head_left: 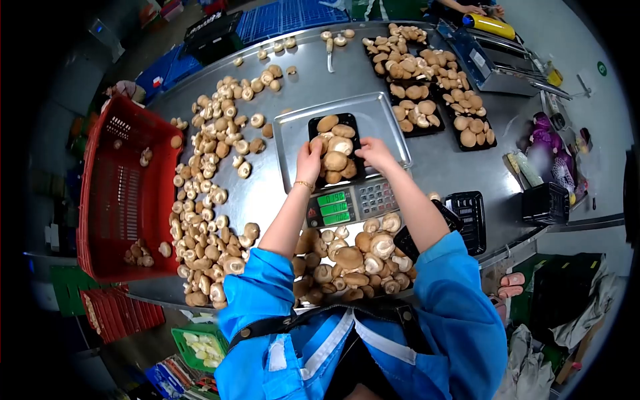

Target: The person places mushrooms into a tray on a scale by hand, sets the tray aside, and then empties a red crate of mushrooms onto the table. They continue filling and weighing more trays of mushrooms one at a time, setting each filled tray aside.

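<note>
A black tray [313, 125] of brown shiitake mushrooms [335, 161] rests on the metal pan [288, 127] of a weighing scale. At the tray's left side, my left hand [309, 164] has its fingers closed around a mushroom at the edge of the pile. My right hand [377, 156] is at the tray's right rim, its fingers apart and holding nothing visible. Green digits glow on the scale's display [335, 207] below the tray. Some of the fingertips are hard to make out.
Loose mushrooms [212, 147] spread along the left, beside a red crate [100, 193]. More mushrooms [357, 263] lie in front of me. Filled trays [472, 127] stand at the back right, near a wrapping machine [493, 63]. Empty black trays [470, 220] lie right; a knife [330, 57] lies behind.
</note>
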